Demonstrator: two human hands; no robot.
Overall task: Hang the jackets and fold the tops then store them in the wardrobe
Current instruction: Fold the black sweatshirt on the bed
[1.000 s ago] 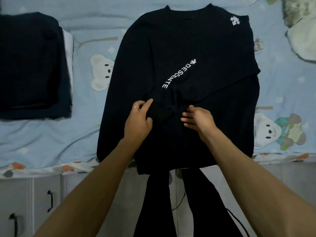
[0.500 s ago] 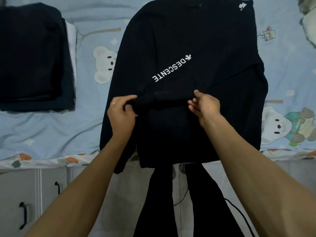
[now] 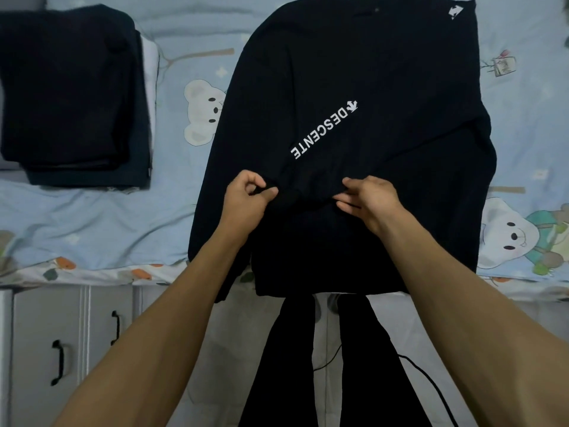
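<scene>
Both hands [image 3: 246, 197] pinching black top [image 3: 354, 72]

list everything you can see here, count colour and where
top: 1, black with white lettering, spread flat on the bed, hem over the near edge
folded clothes: 1 stack, dark, far left on the bed; how many pieces cannot be told
bedsheet: 1, light blue with bear prints, under the top and the stack
cabinet: 1, grey-white, below the bed at left
handles: 2, black, on the cabinet doors
cable: 1, black, on the floor below the bed
trouser legs: 2, black, bottom centre
left hand: 1, pinches a fold of the top
right hand: 1, pinches the same fold, to the right
</scene>
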